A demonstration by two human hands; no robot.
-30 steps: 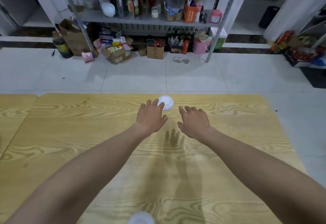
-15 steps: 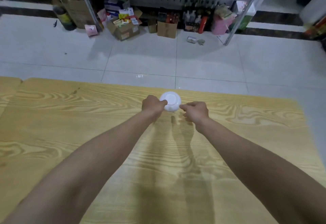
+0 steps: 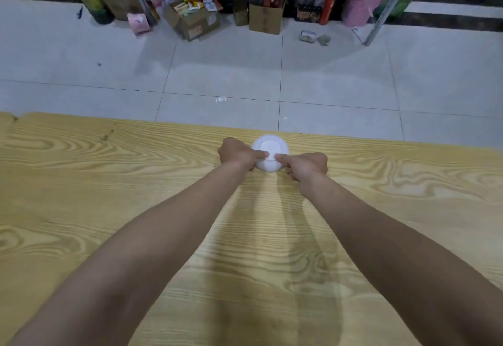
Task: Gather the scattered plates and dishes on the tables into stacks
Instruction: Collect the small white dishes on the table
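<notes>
Dish [image 3: 270, 149] upside down on table [image 3: 109, 196], both hands' grip closed on it: left hand [image 3: 237, 153], right hand [image 3: 307, 165]

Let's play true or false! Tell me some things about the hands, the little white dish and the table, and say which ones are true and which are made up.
1. Both hands are on the white dish. True: the left hand and the right hand grip it from opposite sides.
2. The dish sits near the far edge of the wooden table. True.
3. The dish is bright red. False: it is white.
4. A tall stack of plates stands beside the dish. False: no other dish shows on the table in this view.
5. The floor beyond the table is pale tile. True.
6. The person wears long sleeves. False: both forearms are bare.
</notes>
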